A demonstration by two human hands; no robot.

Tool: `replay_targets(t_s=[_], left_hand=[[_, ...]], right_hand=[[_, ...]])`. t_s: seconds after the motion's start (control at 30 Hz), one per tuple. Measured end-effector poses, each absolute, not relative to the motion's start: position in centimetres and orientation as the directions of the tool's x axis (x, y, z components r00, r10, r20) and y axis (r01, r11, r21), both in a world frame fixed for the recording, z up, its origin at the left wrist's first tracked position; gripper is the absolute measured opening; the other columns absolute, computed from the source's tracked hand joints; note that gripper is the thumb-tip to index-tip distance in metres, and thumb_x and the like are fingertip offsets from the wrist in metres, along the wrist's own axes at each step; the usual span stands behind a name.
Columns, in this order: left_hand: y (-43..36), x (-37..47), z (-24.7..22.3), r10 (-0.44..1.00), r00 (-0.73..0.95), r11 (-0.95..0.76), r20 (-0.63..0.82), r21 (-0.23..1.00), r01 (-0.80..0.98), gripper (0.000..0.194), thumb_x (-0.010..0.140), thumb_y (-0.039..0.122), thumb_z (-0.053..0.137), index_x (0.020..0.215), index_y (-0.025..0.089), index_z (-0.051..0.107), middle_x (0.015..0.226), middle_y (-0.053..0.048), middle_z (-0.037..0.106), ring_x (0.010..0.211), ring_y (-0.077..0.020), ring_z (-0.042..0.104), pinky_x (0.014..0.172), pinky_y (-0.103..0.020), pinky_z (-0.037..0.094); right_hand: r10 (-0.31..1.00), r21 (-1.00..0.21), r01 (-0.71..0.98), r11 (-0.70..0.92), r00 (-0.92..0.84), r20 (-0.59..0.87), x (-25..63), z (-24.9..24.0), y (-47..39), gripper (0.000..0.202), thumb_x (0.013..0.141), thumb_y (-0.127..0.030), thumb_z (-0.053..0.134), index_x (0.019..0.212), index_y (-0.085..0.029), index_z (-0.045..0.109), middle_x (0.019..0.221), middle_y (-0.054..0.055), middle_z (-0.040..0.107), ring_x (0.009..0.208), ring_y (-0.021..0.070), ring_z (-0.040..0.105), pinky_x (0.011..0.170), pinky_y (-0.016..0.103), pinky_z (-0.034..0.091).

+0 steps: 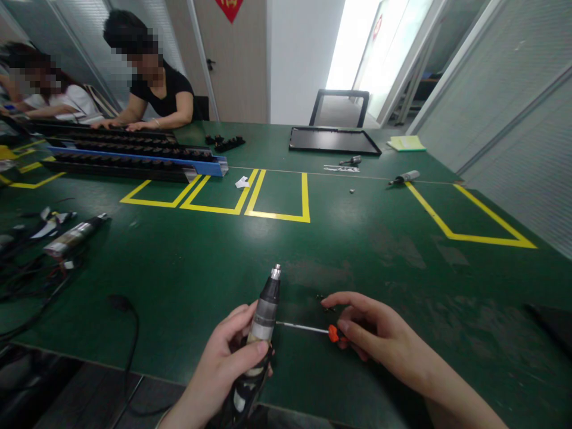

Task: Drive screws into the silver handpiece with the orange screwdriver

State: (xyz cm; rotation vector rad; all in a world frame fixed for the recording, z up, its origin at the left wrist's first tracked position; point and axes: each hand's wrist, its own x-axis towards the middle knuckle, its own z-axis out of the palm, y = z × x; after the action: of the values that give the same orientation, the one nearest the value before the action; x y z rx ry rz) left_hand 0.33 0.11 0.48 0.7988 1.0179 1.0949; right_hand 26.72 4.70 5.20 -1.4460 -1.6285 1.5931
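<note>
My left hand [232,351] is wrapped round an electric screwdriver [267,310], whose metal tip points up and away from me. My right hand [370,328] has its fingers curled round the orange handle of a thin screwdriver [308,328]; the shaft points left, its end close beside the electric one. The right index finger reaches out over a few tiny screws [328,308] on the green table [214,262].
At the left lie another electric screwdriver [74,235] and tangled cables. Long black and blue rails [134,161] stand back left, near two people. A black tray [333,141], loose tools [404,177] and a notepad [406,143] are at the back right.
</note>
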Motion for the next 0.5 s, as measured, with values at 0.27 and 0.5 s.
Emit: replay_targets(t_s=[0.27, 0.5], left_hand=[[0.00, 0.34, 0.37, 0.958, 0.124, 0.285, -0.258, 0.902, -0.324, 0.043, 0.076, 0.035, 0.087, 0.117, 0.026, 0.081, 0.089, -0.002, 0.061, 0.066, -0.0157, 0.063, 0.055, -0.025, 0.059], [0.13, 0.39, 0.26, 0.960, 0.136, 0.277, -0.245, 0.903, -0.327, 0.042, 0.077, 0.034, 0.087, 0.118, 0.027, 0.080, 0.088, -0.001, 0.060, 0.065, -0.0152, 0.065, 0.055, -0.024, 0.058]], right_hand=[[0.909, -0.960, 0.261, -0.106, -0.365, -0.200, 27.54, 4.67, 4.90, 0.035, 0.084, -0.035, 0.073, 0.114, -0.017, 0.068, 0.075, -0.001, 0.064, 0.066, 0.0142, 0.057, 0.061, 0.026, 0.044], [0.913, -0.954, 0.282, -0.104, -0.354, -0.204, 27.16, 4.94, 4.75, 0.036, 0.079, -0.034, 0.079, 0.111, -0.019, 0.071, 0.082, -0.001, 0.061, 0.072, 0.0149, 0.061, 0.068, 0.027, 0.049]])
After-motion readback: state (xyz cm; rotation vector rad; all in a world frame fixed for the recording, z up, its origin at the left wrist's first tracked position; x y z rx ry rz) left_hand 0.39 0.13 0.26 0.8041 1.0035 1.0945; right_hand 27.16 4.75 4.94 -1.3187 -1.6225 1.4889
